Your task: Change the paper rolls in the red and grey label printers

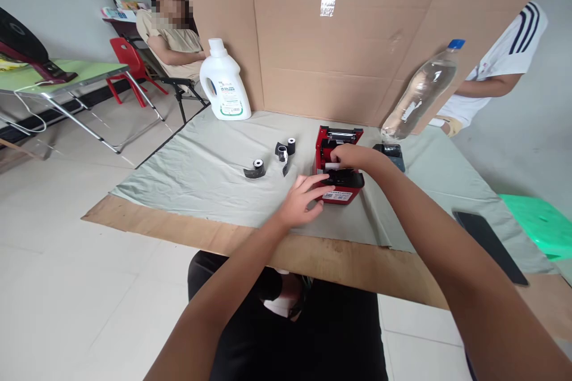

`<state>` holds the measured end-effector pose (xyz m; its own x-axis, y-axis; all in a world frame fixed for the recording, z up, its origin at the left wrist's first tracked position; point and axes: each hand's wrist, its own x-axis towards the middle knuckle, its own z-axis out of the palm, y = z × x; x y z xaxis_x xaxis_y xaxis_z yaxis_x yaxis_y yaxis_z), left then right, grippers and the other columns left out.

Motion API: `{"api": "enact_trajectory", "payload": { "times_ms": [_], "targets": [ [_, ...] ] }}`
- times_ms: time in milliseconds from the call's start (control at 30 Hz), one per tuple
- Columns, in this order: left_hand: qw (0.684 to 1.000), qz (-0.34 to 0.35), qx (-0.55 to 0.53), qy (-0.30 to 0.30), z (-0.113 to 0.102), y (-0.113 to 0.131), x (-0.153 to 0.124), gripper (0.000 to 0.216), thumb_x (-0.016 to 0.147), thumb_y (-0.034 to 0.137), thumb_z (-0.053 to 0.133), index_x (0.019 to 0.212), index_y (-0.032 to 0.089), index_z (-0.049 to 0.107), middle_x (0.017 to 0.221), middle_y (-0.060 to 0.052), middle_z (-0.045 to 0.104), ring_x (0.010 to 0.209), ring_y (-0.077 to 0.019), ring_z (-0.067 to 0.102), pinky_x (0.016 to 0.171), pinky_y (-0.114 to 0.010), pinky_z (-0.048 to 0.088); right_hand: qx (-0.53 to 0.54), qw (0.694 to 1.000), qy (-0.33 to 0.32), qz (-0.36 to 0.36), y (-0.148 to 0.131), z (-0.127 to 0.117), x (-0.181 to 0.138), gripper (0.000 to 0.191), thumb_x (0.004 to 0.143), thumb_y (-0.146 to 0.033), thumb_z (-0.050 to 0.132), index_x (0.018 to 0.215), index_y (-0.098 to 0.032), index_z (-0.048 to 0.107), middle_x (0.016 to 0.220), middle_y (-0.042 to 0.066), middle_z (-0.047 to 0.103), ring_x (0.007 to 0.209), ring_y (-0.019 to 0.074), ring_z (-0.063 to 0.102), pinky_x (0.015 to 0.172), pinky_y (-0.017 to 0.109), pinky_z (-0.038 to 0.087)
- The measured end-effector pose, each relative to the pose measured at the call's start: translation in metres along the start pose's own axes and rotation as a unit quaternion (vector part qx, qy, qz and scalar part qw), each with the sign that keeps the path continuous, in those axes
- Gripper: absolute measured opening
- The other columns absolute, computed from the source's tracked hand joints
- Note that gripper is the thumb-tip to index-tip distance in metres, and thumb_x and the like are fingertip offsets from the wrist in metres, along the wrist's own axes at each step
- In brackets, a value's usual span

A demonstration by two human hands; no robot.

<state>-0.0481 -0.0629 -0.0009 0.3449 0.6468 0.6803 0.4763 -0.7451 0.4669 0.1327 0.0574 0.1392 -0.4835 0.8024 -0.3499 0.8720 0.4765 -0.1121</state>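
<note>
A small red and black printer (340, 195) stands on the cloth with its lid (339, 134) raised. My right hand (351, 156) reaches into it from the right, its fingers bent down at a white roll (332, 165) inside; the fingertips are partly hidden. At the printer's front left edge rests my left hand (304, 199), fingers stretched and apart, the tips touching the housing. To the left lie small black rolls with pale cores: one roll (258, 166) with a loose tail, and a pair of rolls (283, 153) close together behind it.
Behind stands a cardboard screen (339, 59), with a white detergent bottle (226, 83) at left and a clear plastic bottle (422, 92) leaning at right. A dark object (393, 156) lies right of the printer. A black phone-like slab (489, 245) is near the right edge. Two people sit beyond the screen.
</note>
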Motion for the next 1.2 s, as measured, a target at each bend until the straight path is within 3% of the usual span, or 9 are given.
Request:
{"api": "enact_trajectory", "payload": {
  "times_ms": [100,200,367,433,567,700,833,1000,1200],
  "targets": [
    [0.998,0.003,-0.020,0.067,-0.001,-0.001,0.001,0.023,0.094,0.021,0.056,0.103,0.025,0.077,0.132,-0.011,0.068,0.105,-0.0246,0.062,0.095,-0.045,0.053,0.058,0.996,0.067,0.004,0.006,-0.002,-0.027,0.017,0.069,-0.013,0.069,0.078,-0.022,0.058,0.074,0.002,0.065,0.065,0.0179,0.057,0.060,0.031,0.037],
    [0.990,-0.032,-0.049,0.131,-0.005,-0.001,0.004,0.023,0.098,0.026,0.053,0.085,0.022,0.071,0.116,-0.010,0.070,0.097,-0.0214,0.064,0.090,-0.041,0.054,0.118,0.981,0.154,-0.024,0.003,-0.003,-0.054,0.017,0.073,-0.019,0.066,0.088,-0.022,0.059,0.082,0.002,0.064,0.073,0.0186,0.056,0.063,0.031,0.037],
    [0.962,-0.116,-0.104,0.224,-0.022,0.002,0.023,0.033,0.103,0.050,0.055,0.115,0.021,0.066,0.107,-0.008,0.068,0.090,-0.0175,0.062,0.080,-0.032,0.050,0.194,0.954,0.198,-0.117,-0.025,-0.003,-0.068,0.017,0.075,-0.024,0.065,0.092,-0.022,0.062,0.083,0.001,0.061,0.074,0.0180,0.054,0.066,0.031,0.037],
    [0.960,-0.141,-0.129,0.207,-0.032,0.001,0.035,0.044,0.101,0.059,0.056,0.122,0.021,0.065,0.099,-0.005,0.068,0.088,-0.0172,0.062,0.080,-0.030,0.049,0.205,0.947,0.189,-0.159,-0.034,-0.003,-0.063,0.017,0.077,-0.025,0.065,0.093,-0.022,0.063,0.088,0.002,0.063,0.077,0.0183,0.054,0.067,0.031,0.038],
    [0.960,-0.168,-0.151,0.162,-0.046,-0.008,0.057,0.048,0.099,0.066,0.058,0.103,0.020,0.072,0.075,0.001,0.059,0.071,-0.0139,0.054,0.070,-0.027,0.046,0.270,0.930,0.162,-0.190,-0.035,0.000,-0.050,0.020,0.083,-0.033,0.068,0.100,-0.023,0.063,0.093,0.002,0.066,0.080,0.0195,0.059,0.068,0.031,0.041],
    [0.955,-0.150,-0.195,0.166,-0.040,-0.025,0.062,0.048,0.095,0.062,0.066,0.121,0.022,0.071,0.091,-0.002,0.068,0.080,-0.0155,0.061,0.077,-0.028,0.050,0.348,0.919,0.114,-0.148,-0.024,0.005,-0.039,0.029,0.096,-0.047,0.058,0.111,-0.023,0.065,0.078,0.001,0.066,0.073,0.0206,0.063,0.067,0.033,0.044],
    [0.949,-0.180,-0.205,0.159,-0.024,-0.036,0.050,0.056,0.094,0.064,0.066,0.130,0.021,0.069,0.107,-0.007,0.075,0.094,-0.0192,0.069,0.091,-0.033,0.054,0.326,0.919,0.144,-0.167,-0.018,0.014,-0.027,0.020,0.092,-0.034,0.060,0.107,-0.021,0.065,0.083,0.001,0.065,0.079,0.0203,0.061,0.071,0.032,0.044],
    [0.939,-0.223,-0.193,0.176,-0.020,-0.039,0.041,0.056,0.094,0.071,0.060,0.101,0.018,0.076,0.084,-0.004,0.074,0.077,-0.0166,0.067,0.074,-0.029,0.055,0.330,0.909,0.145,-0.209,-0.022,0.027,-0.011,0.019,0.088,-0.027,0.061,0.106,-0.022,0.067,0.091,0.001,0.067,0.085,0.0212,0.062,0.076,0.033,0.045],
    [0.927,-0.230,-0.223,0.197,-0.020,-0.043,0.040,0.053,0.090,0.069,0.068,0.104,0.018,0.074,0.070,0.003,0.063,0.062,-0.0111,0.057,0.062,-0.025,0.049,0.395,0.885,0.163,-0.187,-0.030,0.032,-0.004,0.026,0.086,-0.028,0.067,0.111,-0.026,0.067,0.102,0.003,0.071,0.091,0.0234,0.066,0.080,0.036,0.051]
  ]
}}
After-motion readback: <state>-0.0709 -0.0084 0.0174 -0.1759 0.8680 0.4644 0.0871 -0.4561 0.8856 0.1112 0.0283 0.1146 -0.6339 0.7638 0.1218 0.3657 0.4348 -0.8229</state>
